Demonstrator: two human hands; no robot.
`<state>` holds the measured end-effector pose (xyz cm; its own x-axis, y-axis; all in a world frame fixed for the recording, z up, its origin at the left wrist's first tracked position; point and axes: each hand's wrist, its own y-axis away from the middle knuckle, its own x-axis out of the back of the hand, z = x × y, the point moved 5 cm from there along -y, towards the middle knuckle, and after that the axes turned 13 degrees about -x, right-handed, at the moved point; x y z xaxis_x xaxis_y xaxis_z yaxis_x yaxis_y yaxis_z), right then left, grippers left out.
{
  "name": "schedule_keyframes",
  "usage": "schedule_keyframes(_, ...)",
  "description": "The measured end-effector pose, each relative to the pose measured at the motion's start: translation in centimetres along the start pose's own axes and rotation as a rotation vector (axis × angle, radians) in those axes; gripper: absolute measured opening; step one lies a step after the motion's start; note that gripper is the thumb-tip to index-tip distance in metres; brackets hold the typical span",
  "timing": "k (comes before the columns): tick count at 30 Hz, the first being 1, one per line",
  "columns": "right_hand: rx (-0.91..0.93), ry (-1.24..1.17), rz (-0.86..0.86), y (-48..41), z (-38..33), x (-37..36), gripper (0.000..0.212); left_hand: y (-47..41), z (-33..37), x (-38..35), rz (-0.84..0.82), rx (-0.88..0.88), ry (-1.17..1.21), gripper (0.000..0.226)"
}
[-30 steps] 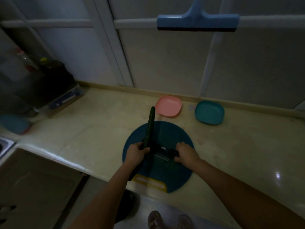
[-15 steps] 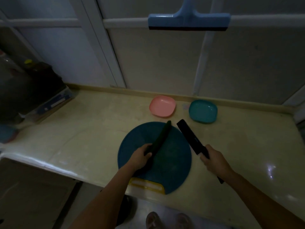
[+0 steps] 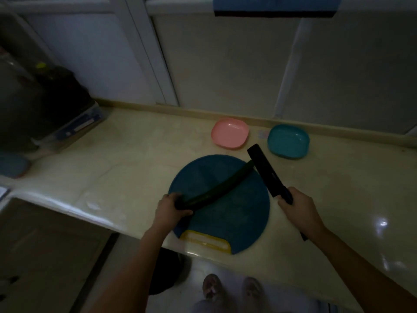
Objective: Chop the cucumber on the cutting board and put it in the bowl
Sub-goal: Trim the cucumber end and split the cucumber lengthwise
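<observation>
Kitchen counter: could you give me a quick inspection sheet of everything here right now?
Surface: pale glossy counter, dim light.
Job's things: whole cucumber lying on round blue cutting board; pink bowl and teal bowl behind, both empty.
Clutter: dark box at far left.
Hands: left hand grips cucumber's near end; right hand holds dark knife at its far tip.
Cables: nothing seen.
Surroundings: panelled wall, blue squeegee above.

Whole dark green cucumber (image 3: 217, 188) lying diagonally across round blue cutting board (image 3: 237, 213) at worktop's front edge; teal bowl (image 3: 288, 141) near back edge.
</observation>
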<state>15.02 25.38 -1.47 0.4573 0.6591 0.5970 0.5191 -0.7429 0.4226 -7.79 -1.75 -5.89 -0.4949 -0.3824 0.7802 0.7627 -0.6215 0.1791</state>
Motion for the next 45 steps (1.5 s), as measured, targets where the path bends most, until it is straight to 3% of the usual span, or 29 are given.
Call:
schedule_keyframes(3,0.033,-0.016,-0.031,0.3,-1.2,-0.8,0.010,1.9,-1.9,0.7,0.123,0.096,0.299,0.037)
schedule_keyframes(6,0.074,0.029,-0.051,0.3,-2.5,-1.7,0.011,2.3,-1.9,0.8,0.138,0.100,0.487,0.030)
schedule_keyframes(16,0.149,0.127,-0.099,-0.5,-5.8,-3.3,0.008,-0.8,0.6,1.9,-0.423,-0.305,-0.052,0.036)
schedule_keyframes(20,0.153,0.141,-0.072,-1.0,-6.2,-2.7,0.011,-4.2,1.4,4.1,-0.376,-0.328,-0.131,0.038)
schedule_keyframes(24,0.154,0.125,-0.045,-1.4,-6.0,-2.3,0.009,-6.6,3.0,3.6,-0.154,-0.169,-0.071,0.037)
schedule_keyframes(27,0.150,0.112,-0.042,-1.7,-5.9,-2.4,0.008,-4.6,4.8,1.3,0.150,0.215,0.161,0.069)
schedule_keyframes(30,0.158,0.125,-0.036,-2.1,-6.0,-2.6,0.008,-2.1,8.0,-3.6,0.184,0.452,0.318,0.106)
schedule_keyframes(33,0.166,0.145,-0.043,-2.4,-5.9,-2.8,0.010,-2.1,9.6,-5.7,0.229,0.494,0.312,0.110)
schedule_keyframes(39,0.203,0.200,-0.077,-3.0,-6.2,-2.8,0.027,-4.6,9.7,-3.9,0.158,0.339,0.372,0.095)
schedule_keyframes(45,0.239,0.249,-0.075,-3.8,-6.5,-3.0,0.028,-5.2,7.9,-2.4,-0.246,0.046,0.183,0.095)
